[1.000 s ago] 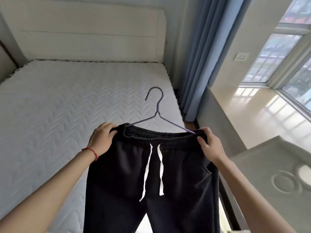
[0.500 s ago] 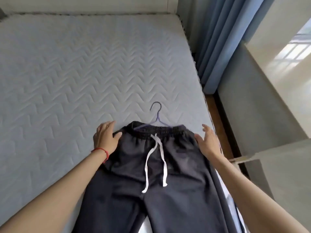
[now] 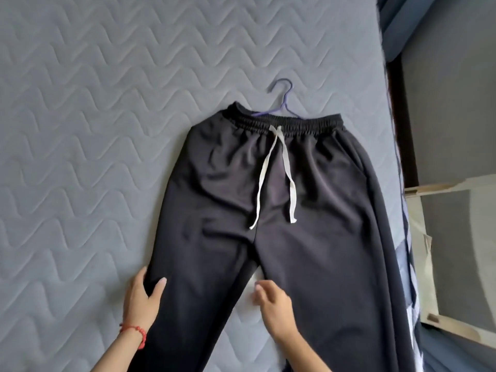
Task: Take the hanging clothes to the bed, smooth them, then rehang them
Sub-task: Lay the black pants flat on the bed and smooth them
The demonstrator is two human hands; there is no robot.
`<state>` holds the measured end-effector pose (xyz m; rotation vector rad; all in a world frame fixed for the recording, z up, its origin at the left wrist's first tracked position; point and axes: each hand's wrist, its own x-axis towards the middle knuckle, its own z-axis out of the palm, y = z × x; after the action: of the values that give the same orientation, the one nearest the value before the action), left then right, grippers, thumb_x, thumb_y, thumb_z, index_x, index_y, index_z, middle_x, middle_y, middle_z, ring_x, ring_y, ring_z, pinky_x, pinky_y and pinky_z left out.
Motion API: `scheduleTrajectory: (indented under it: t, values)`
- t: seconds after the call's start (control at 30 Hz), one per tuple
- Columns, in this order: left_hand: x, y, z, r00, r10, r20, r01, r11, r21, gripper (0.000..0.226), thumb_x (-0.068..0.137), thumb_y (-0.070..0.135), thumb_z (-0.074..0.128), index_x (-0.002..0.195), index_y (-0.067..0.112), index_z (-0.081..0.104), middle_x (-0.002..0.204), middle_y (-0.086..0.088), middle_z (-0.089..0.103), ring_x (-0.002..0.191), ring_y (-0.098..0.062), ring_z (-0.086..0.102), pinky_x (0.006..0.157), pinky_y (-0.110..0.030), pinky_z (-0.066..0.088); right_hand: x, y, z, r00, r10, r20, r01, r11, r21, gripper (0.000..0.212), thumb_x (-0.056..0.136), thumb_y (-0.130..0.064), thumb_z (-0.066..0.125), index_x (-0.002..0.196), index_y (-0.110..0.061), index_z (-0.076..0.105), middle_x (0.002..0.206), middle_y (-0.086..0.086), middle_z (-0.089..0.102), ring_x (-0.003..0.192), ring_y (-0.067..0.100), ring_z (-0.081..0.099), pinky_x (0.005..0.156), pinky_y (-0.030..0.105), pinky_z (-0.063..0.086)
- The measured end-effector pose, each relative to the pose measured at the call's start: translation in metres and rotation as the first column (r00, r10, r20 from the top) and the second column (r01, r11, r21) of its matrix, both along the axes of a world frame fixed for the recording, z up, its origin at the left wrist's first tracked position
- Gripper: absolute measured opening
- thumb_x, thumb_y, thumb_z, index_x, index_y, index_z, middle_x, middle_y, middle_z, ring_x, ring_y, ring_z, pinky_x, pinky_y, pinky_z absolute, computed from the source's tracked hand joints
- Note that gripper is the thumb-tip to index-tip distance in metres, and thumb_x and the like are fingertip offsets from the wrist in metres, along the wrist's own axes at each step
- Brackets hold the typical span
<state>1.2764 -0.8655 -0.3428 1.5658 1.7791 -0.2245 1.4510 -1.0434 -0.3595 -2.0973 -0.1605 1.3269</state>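
Observation:
Black sweatpants (image 3: 308, 210) with a white drawstring (image 3: 279, 170) lie flat on the quilted grey mattress (image 3: 80, 130), waistband away from me. A purple hanger (image 3: 281, 103) pokes out from the waistband, its hook lying on the bed. My left hand (image 3: 143, 299), with a red string on the wrist, pinches the outer edge of the left leg, thumb on top of the fabric. My right hand (image 3: 273, 307) hovers over the inner edge of that leg by the crotch gap, fingers loosely curled, holding nothing that I can see.
The bed's right edge (image 3: 400, 183) runs close to the right trouser leg, which hangs slightly over it. Beyond it are a grey wall (image 3: 451, 103), a blue curtain (image 3: 389, 22) and a pale ledge or furniture piece (image 3: 442, 251).
The pants went from held up by the waistband to lying flat on the bed. Both hands let go of the waistband and moved down to the left leg; my view tilted downward.

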Motion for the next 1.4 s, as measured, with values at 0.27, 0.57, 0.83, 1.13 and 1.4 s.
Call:
scheduleTrajectory:
  t: [0.27,0.57,0.83,1.13,1.4]
  values:
    - [-0.044,0.009,-0.015,0.998,0.053,0.024,-0.039,0.919,-0.393,0.051,0.074,0.046,0.066,0.116,0.017,0.057,0.105,0.004,0.066,0.101,-0.017,0.063,0.089,-0.034,0.051,-0.059,0.031,-0.015,0.851,-0.277,-0.446,0.292,0.956,-0.037,0.012,0.085,-0.011,0.061,0.095,-0.007,0.068,0.09,-0.003,0.072,0.089,0.013,0.068,0.081,0.026,0.055]
    - [-0.047,-0.003,0.003,0.955,0.269,0.121,-0.15,0.797,-0.585,0.065,0.069,0.021,0.078,0.121,-0.003,0.048,0.101,0.005,0.058,0.104,-0.015,0.06,0.089,-0.021,0.044,-0.047,0.023,-0.007,0.789,-0.602,-0.124,0.588,0.798,-0.132,0.02,0.093,-0.005,0.05,0.102,0.011,0.059,0.113,0.025,0.061,0.107,0.031,0.057,0.089,0.038,0.043]
    - [-0.086,-0.04,-0.011,0.898,0.38,0.224,-0.182,0.783,-0.595,0.061,0.043,0.04,0.079,0.098,0.018,0.066,0.104,-0.008,0.07,0.102,-0.028,0.064,0.098,-0.046,0.047,-0.064,-0.007,-0.006,0.801,-0.497,-0.334,0.484,0.866,-0.127,0.011,0.085,-0.026,0.065,0.078,-0.017,0.064,0.074,-0.005,0.068,0.071,0.013,0.064,0.071,0.029,0.052]
    - [-0.11,-0.059,-0.003,0.978,0.201,0.064,-0.19,0.971,-0.145,0.028,0.089,0.02,0.056,0.063,0.01,0.054,0.058,-0.008,0.052,0.07,-0.03,0.054,0.064,-0.033,0.035,-0.097,-0.016,0.007,0.902,-0.432,-0.02,0.429,0.9,-0.081,0.021,0.087,0.0,0.053,0.108,-0.002,0.06,0.097,0.009,0.066,0.099,0.029,0.061,0.085,0.033,0.047]
    - [-0.094,-0.08,-0.023,0.995,0.086,0.052,-0.071,0.965,-0.253,0.039,0.081,0.032,0.061,0.109,0.006,0.056,0.106,-0.015,0.065,0.101,-0.033,0.06,0.089,-0.041,0.049,-0.103,-0.031,0.002,0.89,-0.454,0.038,0.444,0.847,-0.29,0.031,0.09,-0.03,0.056,0.103,-0.001,0.054,0.092,0.01,0.051,0.09,0.024,0.048,0.079,0.03,0.035]
